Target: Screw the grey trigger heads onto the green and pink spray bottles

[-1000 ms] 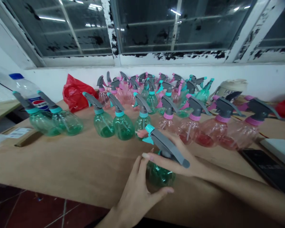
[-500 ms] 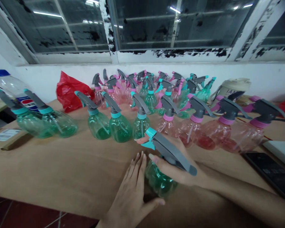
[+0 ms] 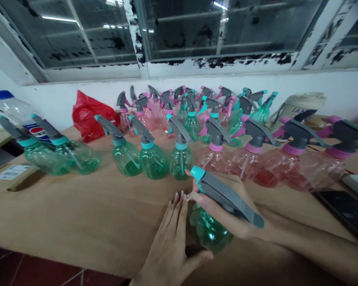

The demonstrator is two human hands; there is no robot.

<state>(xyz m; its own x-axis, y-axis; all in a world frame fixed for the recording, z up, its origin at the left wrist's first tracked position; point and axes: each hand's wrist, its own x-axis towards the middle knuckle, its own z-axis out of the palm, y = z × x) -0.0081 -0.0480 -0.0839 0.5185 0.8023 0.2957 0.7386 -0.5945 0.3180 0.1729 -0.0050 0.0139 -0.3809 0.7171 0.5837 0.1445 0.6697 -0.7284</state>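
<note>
My right hand [image 3: 226, 202] is wrapped around the neck of a green spray bottle [image 3: 210, 228] with a grey and turquoise spray head [image 3: 226, 194], its nozzle pointing to the upper left. The fingers curl in front of the head, so the trigger is mostly hidden. Along the left side of that bottle lies my left hand [image 3: 170, 242], palm down, fingers stretched out and thumb apart; whether it touches the bottle I cannot tell. Just beyond the hands stand a row of green spray bottles [image 3: 153, 161] and a row of pink spray bottles [image 3: 265, 171].
More spray bottles [image 3: 192, 123] crowd the back by the wall. A red plastic bag [image 3: 92, 115], a large Pepsi bottle [image 3: 16, 107] and a cardboard piece [image 3: 26, 178] are at left. On the right lie a phone [image 3: 346, 210] and a cream bag [image 3: 304, 105].
The view has shifted slightly. My right hand's fingers have drawn in at the spray head, and the turquoise trigger, visible before, is now mostly hidden. My left hand keeps its place beside the bottle.
</note>
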